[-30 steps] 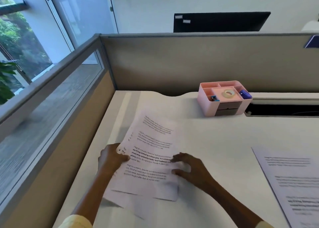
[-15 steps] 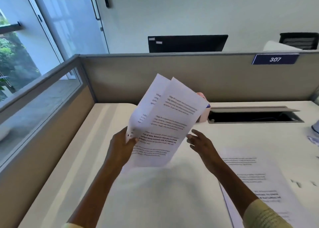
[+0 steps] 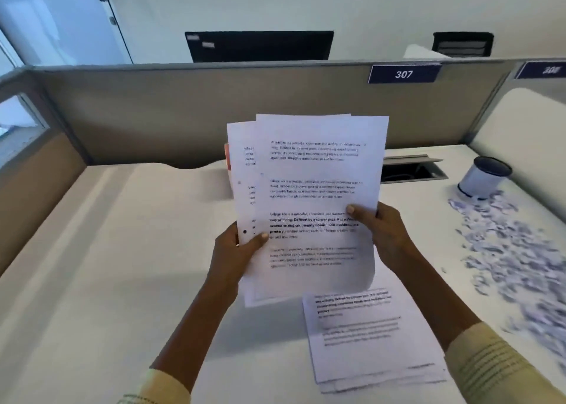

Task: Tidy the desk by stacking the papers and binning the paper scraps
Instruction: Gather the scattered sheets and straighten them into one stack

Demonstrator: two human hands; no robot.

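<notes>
step: squaring held sheets (image 3: 312,195), mid-frame above tabletop (image 3: 122,250) | left hand (image 3: 235,250) and right hand (image 3: 386,235) pinch side edges | advice: tap edges flush, lay on lower-right stack (image 3: 367,342) | scraps (image 3: 505,250) at right, unbinned

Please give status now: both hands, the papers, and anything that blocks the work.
Left hand and right hand both grip the lifted papers. More sheets lie flat on desk. Scraps unbinned beside the bin. Nothing blocking.

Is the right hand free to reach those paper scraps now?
Probably not yet: the right hand grips the held papers. The scraps lie unobstructed on its side, though.
</notes>
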